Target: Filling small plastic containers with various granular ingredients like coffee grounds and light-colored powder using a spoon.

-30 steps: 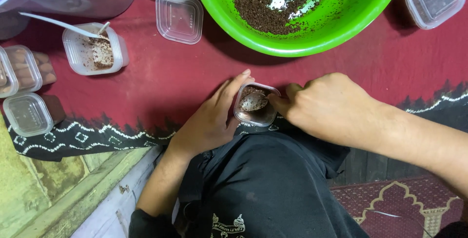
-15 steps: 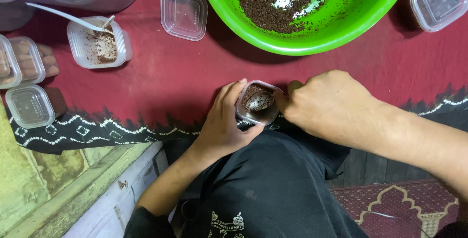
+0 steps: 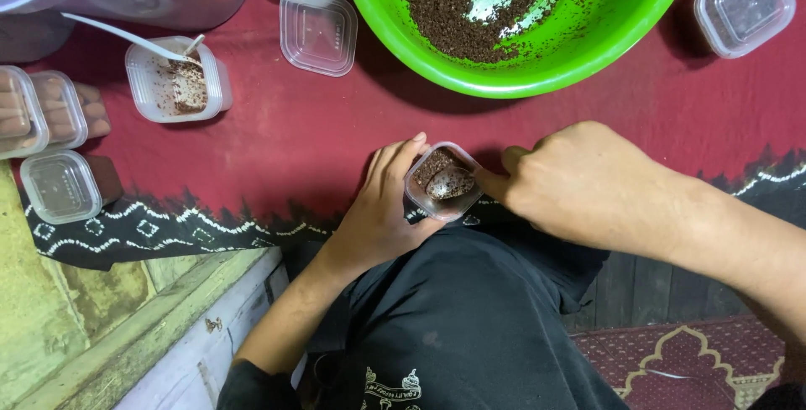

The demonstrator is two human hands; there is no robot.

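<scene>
1. My left hand (image 3: pixel 382 213) cups the small clear tub (image 3: pixel 442 182) over my lap, fingers curled round its side; it sits lower right than half a second ago
2. My right hand (image 3: pixel 579 179) stays closed on a spoon (image 3: pixel 451 182) pressed into the tub's brown crumbs
3. Beyond, the green bowl (image 3: pixel 537 74) rests on the red cloth (image 3: pixel 277 141)

Soft overhead light, sharp focus

Bare forearms; black garment (image 3: pixel 470 326) bearing a pale emblem (image 3: pixel 393 386).
</scene>
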